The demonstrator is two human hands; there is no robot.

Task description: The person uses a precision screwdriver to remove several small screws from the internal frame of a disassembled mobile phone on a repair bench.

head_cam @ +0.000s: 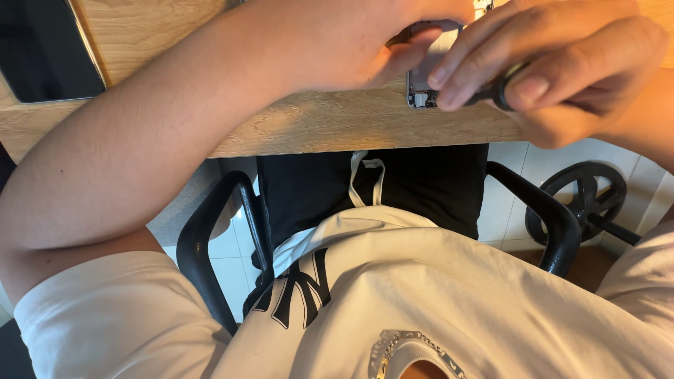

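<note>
Wooden desk (316,126) runs across the top of the view, its front edge just below both hands. Person's white T-shirt (435,302) with black lettering fills the bottom, black shorts (421,182) with a white drawstring above it, under the desk edge. Black chair armrests (210,238) sit on both sides of the lap, well below the fingers. Dark tablet-like slab (42,49) lies on the desk at top left, well apart from the hands, beyond the left forearm. A black weight plate (583,200) sits on the tiled floor at lower right, below the right hand. Left hand (365,42) comes in across the desk from the left, fingers curled down onto the phone (428,77), thumb pressing its left side, holding it against the desk. Phone is opened up, back off, inner parts showing at the bottom corner; it lies flat on the desk between the two hands, mostly hidden by them, near the desk's front edge. Right hand (562,70) sits just right of the phone, fingers (477,63) closed in a pinch around a small black screwdriver (495,92), thumb underneath. Screwdriver points left, toward the phone's lower right corner; tip hidden behind the fingers, cannot tell if it touches.
</note>
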